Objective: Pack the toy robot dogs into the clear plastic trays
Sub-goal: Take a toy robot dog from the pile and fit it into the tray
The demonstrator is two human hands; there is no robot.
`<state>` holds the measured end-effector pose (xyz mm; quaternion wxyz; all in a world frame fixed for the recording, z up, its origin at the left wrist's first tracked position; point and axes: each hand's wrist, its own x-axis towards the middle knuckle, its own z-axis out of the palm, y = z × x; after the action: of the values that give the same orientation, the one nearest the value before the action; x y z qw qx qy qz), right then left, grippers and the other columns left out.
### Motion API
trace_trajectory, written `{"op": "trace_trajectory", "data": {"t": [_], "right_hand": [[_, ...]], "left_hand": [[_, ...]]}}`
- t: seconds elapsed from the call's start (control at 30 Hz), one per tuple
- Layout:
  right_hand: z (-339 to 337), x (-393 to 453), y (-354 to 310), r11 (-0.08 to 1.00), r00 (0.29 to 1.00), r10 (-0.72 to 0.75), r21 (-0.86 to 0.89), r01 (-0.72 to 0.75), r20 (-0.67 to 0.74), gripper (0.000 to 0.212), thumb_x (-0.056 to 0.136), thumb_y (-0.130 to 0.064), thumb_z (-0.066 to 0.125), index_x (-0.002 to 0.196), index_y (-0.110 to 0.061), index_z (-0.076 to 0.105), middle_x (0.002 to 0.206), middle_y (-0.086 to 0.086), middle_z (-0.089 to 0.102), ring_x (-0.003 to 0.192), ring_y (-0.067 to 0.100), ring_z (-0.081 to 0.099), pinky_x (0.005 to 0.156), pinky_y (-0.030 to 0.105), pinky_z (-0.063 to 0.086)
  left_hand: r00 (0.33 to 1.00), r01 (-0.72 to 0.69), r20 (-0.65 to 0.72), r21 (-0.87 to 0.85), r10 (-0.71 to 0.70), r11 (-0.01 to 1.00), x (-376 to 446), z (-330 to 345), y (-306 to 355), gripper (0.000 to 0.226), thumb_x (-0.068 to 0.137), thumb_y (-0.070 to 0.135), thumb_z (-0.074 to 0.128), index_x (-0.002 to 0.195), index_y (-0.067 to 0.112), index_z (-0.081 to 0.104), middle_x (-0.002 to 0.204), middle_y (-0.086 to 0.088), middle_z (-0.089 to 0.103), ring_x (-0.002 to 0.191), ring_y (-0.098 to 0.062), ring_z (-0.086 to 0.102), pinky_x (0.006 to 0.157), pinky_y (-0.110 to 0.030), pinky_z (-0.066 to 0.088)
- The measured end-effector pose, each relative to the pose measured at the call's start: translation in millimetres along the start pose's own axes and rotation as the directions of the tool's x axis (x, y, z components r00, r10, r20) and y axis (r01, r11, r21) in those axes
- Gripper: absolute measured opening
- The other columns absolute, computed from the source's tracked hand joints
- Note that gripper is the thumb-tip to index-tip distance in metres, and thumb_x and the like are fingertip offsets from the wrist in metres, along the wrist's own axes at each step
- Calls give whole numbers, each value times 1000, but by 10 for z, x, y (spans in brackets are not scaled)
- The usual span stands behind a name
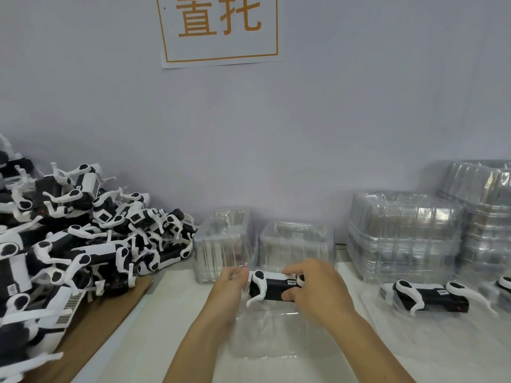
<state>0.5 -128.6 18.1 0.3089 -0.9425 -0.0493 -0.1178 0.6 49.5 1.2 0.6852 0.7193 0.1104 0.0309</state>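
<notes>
Here both hands [276,288] grip one toy dog [272,288] above a clear tray [276,338].

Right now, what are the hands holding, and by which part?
One toy robot dog, held sideways: the left hand grips one end, the right hand pinches the other end's body.

Two hands: left [232,286] and right [318,288]. One dog [272,288] is held between them, one more [431,298] lies on the right, and part of a third [504,284] shows at the edge. The pile [69,244] of dogs on the left is too tangled to count. Four tray stacks [403,233] stand behind, and one tray [276,335] lies in front. One sign [219,29] hangs on the wall.
</notes>
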Motion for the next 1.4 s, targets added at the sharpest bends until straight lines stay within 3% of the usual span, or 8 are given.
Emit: {"op": "trace_trajectory", "data": {"t": [0.6, 0.77, 0.97, 1.03, 1.1, 1.2, 1.3, 1.4], "right_hand": [[-5, 0, -13, 1000, 1000, 8, -8, -8, 26, 49, 73, -27, 84, 119, -38, 70, 113, -10, 66, 99, 14, 61, 79, 24, 47], [0, 2, -12, 1000, 1000, 4, -12, -4, 27, 49, 73, -27, 85, 119, -38, 70, 111, -10, 67, 97, 13, 61, 76, 22, 43], [14, 9, -5, 999, 1000, 10, -37, -9, 26, 46, 73, -28, 86, 115, -38, 72, 118, -11, 67, 105, 13, 61, 79, 21, 44], [17, 14, 0, 999, 1000, 14, -35, -13, 24, 45, 73, -28, 86, 115, -38, 72, 118, -11, 66, 105, 13, 60, 76, 21, 41], [17, 14, -1, 999, 1000, 16, -30, -15, 23, 44, 74, -27, 85, 115, -37, 72, 118, -11, 66, 105, 13, 60, 75, 21, 40], [21, 12, -11, 1000, 1000, 12, -28, -11, 18, 44, 74, -27, 85, 115, -37, 72, 118, -11, 66, 104, 12, 60, 75, 21, 40], [22, 11, -13, 1000, 1000, 17, -14, -16, 26, 43, 73, -26, 86, 113, -37, 73, 117, -10, 67, 102, 13, 60, 76, 22, 44], [21, 13, -12, 1000, 999, 30, -3, -30, 34, 42, 72, -25, 86, 110, -38, 74, 114, -9, 66, 102, 15, 59, 80, 26, 50]], "left_hand": [[1000, 9, -17, -14, -9, 1000, -7, 6, 21, 17, 105, 21, 49, 118, 21, 60, 118, -1, 64, 93, -17, 57, 60, -25, 40], [999, 16, -32, -16, -16, 1000, -16, 17, 45, 20, 105, 18, 48, 121, 18, 60, 120, -2, 62, 101, -21, 57, 68, -29, 41], [996, 26, -88, -34, -29, 999, -19, 61, 44, 26, 99, -1, 43, 111, 12, 62, 104, -8, 60, 79, -18, 55, 47, -19, 48], [996, 31, -83, -15, -32, 999, -7, 57, 18, 24, 96, 2, 49, 110, 16, 63, 107, -5, 63, 89, -20, 60, 66, -27, 54], [997, 53, -56, 0, -53, 999, -3, 43, -2, 23, 92, 5, 52, 109, 17, 63, 106, -4, 65, 98, -24, 61, 82, -34, 48], [995, 99, -32, -8, -100, 995, 9, 26, -24, 17, 89, 5, 55, 103, 10, 62, 98, -8, 60, 88, -24, 56, 77, -33, 42], [991, 118, -60, -10, -119, 993, 36, 34, -38, 19, 93, 6, 55, 107, 14, 64, 102, -9, 66, 94, -25, 63, 83, -35, 50], [987, 108, -121, -1, -107, 994, 53, 53, -22, 16, 93, 4, 53, 102, 7, 66, 87, -7, 63, 78, -22, 57, 69, -29, 43]]}}
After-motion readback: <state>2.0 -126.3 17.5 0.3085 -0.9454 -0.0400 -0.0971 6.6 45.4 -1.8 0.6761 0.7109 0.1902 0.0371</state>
